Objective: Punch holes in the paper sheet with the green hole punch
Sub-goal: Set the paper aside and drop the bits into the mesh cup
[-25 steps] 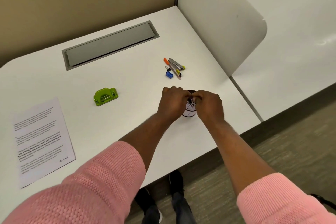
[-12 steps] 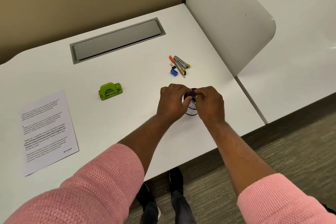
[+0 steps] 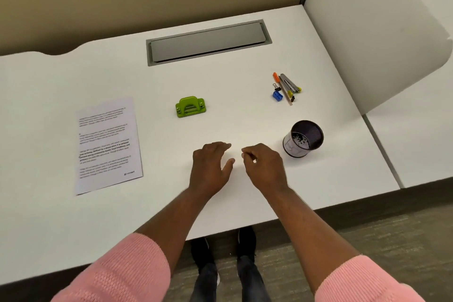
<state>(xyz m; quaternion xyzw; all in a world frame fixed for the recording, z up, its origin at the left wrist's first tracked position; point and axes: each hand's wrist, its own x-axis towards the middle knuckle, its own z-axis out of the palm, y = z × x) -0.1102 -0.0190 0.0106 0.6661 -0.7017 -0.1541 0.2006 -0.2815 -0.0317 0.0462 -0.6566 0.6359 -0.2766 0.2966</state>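
We see a lime-green plastic hole punch (image 3: 190,107), a white printed paper sheet (image 3: 107,144) with black text, our pink knitted sleeves (image 3: 127,270), and a dark mesh cup (image 3: 304,138) on the white worktop (image 3: 245,110).

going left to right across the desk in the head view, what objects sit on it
paper sheet → green hole punch → blue pencil sharpener → mesh pen cup

The paper sheet (image 3: 107,146) on the desk (image 3: 232,110) carries several blocks of printed text, one of them in bolder type, all too blurred to read. A small bold word at its lower right corner may say "E-mail". The markings on the mesh cup (image 3: 302,138) are illegible.
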